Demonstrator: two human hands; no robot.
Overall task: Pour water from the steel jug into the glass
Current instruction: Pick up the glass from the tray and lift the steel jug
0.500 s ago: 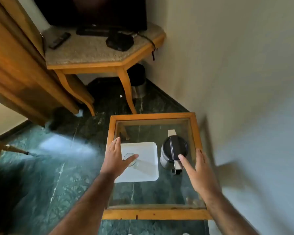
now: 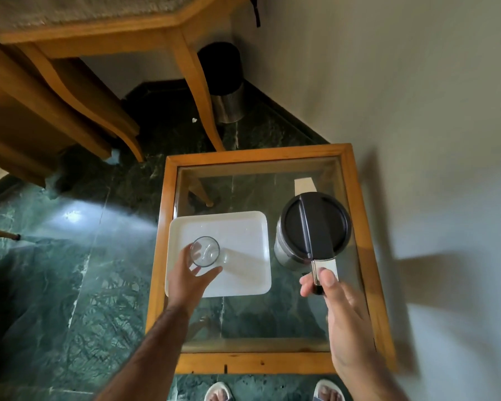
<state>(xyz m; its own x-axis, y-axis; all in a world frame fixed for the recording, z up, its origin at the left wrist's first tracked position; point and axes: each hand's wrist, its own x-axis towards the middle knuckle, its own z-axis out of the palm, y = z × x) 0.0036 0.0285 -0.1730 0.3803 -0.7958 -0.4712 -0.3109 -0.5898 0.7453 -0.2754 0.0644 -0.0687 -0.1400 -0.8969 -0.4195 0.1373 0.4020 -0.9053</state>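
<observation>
A clear empty glass (image 2: 205, 251) stands upright on a white tray (image 2: 243, 227) on the left of a small glass-topped table (image 2: 255, 154). My left hand (image 2: 185, 277) curls around the glass's near side, fingers touching it. The steel jug (image 2: 313, 230) with a black lid stands upright to the right of the tray, its handle (image 2: 324, 270) pointing toward me. My right hand (image 2: 344, 308) pinches that handle between thumb and fingers.
A wall runs close along the table's right side. A wooden stand (image 2: 99, 33) and a dark bin (image 2: 226, 82) sit beyond the table. The floor is green marble. My feet in sandals (image 2: 217, 393) show at the near edge.
The view has come closer and tipped down. My left hand has closed round the glass, and my right hand has moved in from beside the jug to grip its handle.
</observation>
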